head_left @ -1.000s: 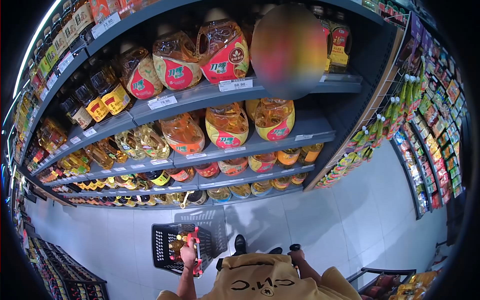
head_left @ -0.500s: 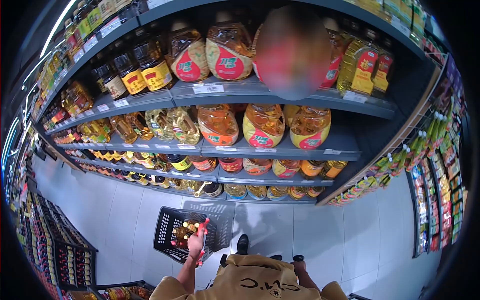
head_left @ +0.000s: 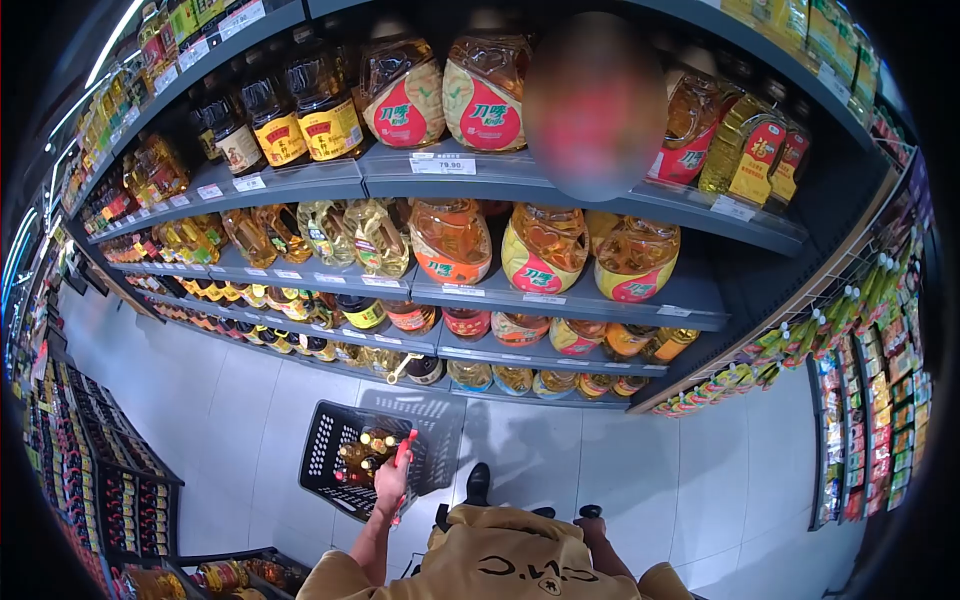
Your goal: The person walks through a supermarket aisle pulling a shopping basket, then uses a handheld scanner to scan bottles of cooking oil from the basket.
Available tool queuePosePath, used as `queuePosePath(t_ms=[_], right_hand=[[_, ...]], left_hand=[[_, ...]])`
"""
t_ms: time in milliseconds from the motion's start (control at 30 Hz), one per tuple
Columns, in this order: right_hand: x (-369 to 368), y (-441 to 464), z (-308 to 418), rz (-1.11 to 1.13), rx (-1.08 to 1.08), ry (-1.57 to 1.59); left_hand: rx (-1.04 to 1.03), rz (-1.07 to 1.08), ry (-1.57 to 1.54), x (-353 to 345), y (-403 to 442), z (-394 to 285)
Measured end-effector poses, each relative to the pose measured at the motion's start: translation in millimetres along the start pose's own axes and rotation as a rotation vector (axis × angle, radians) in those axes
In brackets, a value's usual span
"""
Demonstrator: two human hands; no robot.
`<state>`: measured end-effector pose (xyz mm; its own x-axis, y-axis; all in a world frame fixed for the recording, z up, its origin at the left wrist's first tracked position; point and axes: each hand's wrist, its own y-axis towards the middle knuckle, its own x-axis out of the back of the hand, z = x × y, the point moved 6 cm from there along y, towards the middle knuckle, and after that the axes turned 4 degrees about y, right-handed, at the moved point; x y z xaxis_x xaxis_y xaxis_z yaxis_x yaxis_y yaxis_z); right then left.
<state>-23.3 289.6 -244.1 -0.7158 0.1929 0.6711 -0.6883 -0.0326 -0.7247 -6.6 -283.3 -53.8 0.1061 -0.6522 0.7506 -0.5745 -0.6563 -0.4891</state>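
1. Left hand (head_left: 390, 487) is gripping the red handle (head_left: 403, 448): fingers are wrapping fully round it, no visible gap.
2. Handle is sitting on the basket's near side, so the hold is probably keeping the load in reach and steady.
3. Basket (head_left: 320, 448) is lying low over the floor (head_left: 640, 450), just out from the bottom shelf's front edge; can't tell if it's resting or hanging.
4. Basket is holding several oil bottles (head_left: 352, 455), bunching together, caps mostly up; likely leaning on each other for support. Exact count unclear.
5. Right hand (head_left: 596, 532) is hanging low beside the body, curling closed round a small dark item (head_left: 590, 511); can't tell what.
6. Shelf (head_left: 600, 302) is carrying big jugs (head_left: 545, 250) near its front edge, labels facing out, presumably for easy reading and taking.
7. Price tags (head_left: 442, 164) are lining the shelf edges, likely matching the goods above.
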Motion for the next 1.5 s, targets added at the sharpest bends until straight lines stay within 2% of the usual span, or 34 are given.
queuePosePath(t_ms=[100, 200, 300, 400, 500, 600, 700, 800, 900, 1000, 1100, 1200, 1300, 1400, 1500], right_hand=[[-32.9, 25.1, -28.3, 0.025, -0.164, 0.187], [-16.8, 11.8, -6.3, 0.065, 0.090, -0.101], [-25.0, 21.1, -14.7, 0.057, 0.002, -0.033], [-16.1, 17.3, -8.5, 0.016, 0.078, 0.008], [-33.5, 34.9, -33.5, -0.062, -0.090, 0.395], [-27.6, 33.8, -31.1, -0.051, -0.132, 0.454], [-36.4, 43.5, -36.3, -0.033, -0.109, 0.396], [-40.1, 50.2, -45.0, -0.055, -0.181, 0.390], [-18.8, 37.8, -28.6, -0.034, -0.161, 0.347], [-9.5, 35.7, -14.8, 0.042, -0.040, 0.219], [-6.0, 37.2, -15.4, -0.018, -0.198, 0.352], [-18.8, 48.2, -14.1, 0.031, -0.174, 0.056], [-18.2, 46.3, -4.6, 0.033, -0.079, -0.018], [-9.0, 38.5, 0.5, -0.004, -0.117, 0.209], [3.7, 22.1, 11.8, -0.012, -0.098, 0.209]], left_hand=[[0.010, 0.003, 0.006, -4.8, 6.1, 5.9], [0.023, 0.010, 0.038, -6.4, 10.1, 9.3], [0.029, 0.012, 0.026, -5.1, 8.8, 7.8], [0.036, 0.016, -0.015, -4.6, 7.8, 6.3], [0.047, 0.016, -0.045, -7.3, 10.0, 9.7], [0.038, 0.011, -0.073, -16.1, 20.2, 20.7], [-0.036, -0.083, -0.152, -23.5, 30.1, 30.9], [-0.044, -0.082, -0.151, -25.2, 31.9, 32.4], [0.075, 0.054, -0.125, -22.2, 25.3, 27.5], [0.082, 0.038, -0.114, -23.7, 29.0, 31.6], [0.098, 0.070, -0.137, -21.0, 24.7, 28.6], [0.099, 0.115, -0.174, -20.4, 23.1, 26.1], [0.098, 0.112, -0.169, -25.9, 28.2, 34.0], [0.081, 0.103, -0.208, -28.3, 32.5, 31.7], [0.075, 0.097, -0.241, -26.4, 30.1, 31.8]])
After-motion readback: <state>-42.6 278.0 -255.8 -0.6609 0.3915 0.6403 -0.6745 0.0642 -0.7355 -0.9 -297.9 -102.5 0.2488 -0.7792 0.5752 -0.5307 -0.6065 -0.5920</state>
